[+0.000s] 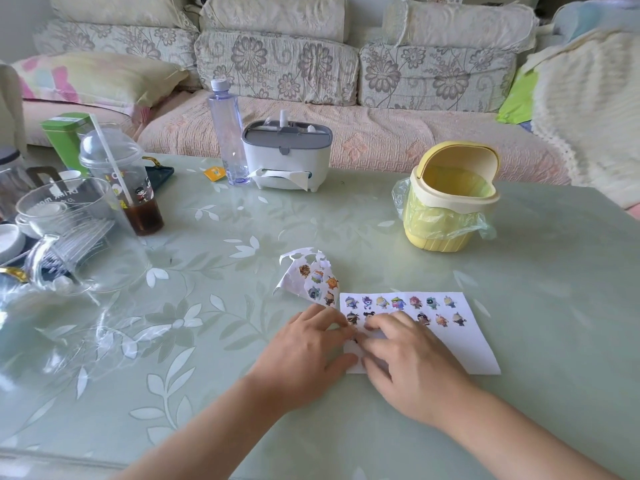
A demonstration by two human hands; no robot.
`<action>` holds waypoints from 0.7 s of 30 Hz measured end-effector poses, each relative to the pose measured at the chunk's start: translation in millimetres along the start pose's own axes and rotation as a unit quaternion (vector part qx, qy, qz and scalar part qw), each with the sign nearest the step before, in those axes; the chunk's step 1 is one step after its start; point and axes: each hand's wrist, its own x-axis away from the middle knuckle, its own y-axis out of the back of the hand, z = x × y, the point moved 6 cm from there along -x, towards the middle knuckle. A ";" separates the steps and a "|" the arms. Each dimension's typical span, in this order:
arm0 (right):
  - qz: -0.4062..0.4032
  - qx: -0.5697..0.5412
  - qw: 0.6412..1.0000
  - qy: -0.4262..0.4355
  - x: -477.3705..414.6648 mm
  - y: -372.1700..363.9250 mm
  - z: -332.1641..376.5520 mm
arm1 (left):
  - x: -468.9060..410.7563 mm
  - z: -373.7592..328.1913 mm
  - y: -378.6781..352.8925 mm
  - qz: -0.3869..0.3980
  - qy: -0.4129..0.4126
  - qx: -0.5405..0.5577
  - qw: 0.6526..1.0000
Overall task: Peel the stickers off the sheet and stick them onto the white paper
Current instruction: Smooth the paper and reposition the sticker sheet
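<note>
The white paper (pixel 460 344) lies flat on the table in front of me, with two rows of several small cartoon stickers (pixel 408 302) along its far edge. The sticker sheet (pixel 313 280) lies curled just left of the paper's far corner; a few stickers remain on it and its top is cut out. My left hand (pixel 308 344) rests on the paper's left edge with its fingers laid flat. My right hand (pixel 408 358) is over the paper's left part, fingers bent, pinching a small dark sticker (pixel 354 339) where the two hands meet. Most of that sticker is hidden.
A yellow mini bin (pixel 446 206) with a plastic liner stands at the back right. A tissue box (pixel 285 157) and a clear bottle (pixel 228 133) stand at the back. Glass jugs (pixel 69 233), a lidded cup with a straw (pixel 128 181) and dishes crowd the left side.
</note>
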 end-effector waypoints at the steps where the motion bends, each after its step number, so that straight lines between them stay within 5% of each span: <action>1: 0.008 0.001 1.000 0.002 2.8 -1.2 0.2 | 0.8 -2.4 -0.4 -0.006 -0.010 -0.015 1.000; 8: 0.021 -0.003 1.000 -0.008 12.8 -2.1 -2.0 | -2.5 -11.5 -0.3 -0.009 -0.034 -0.099 0.994; 21: 0.072 0.049 0.996 -0.015 3.6 -1.9 3.4 | 5.7 -9.4 2.1 0.015 -0.053 -0.072 0.996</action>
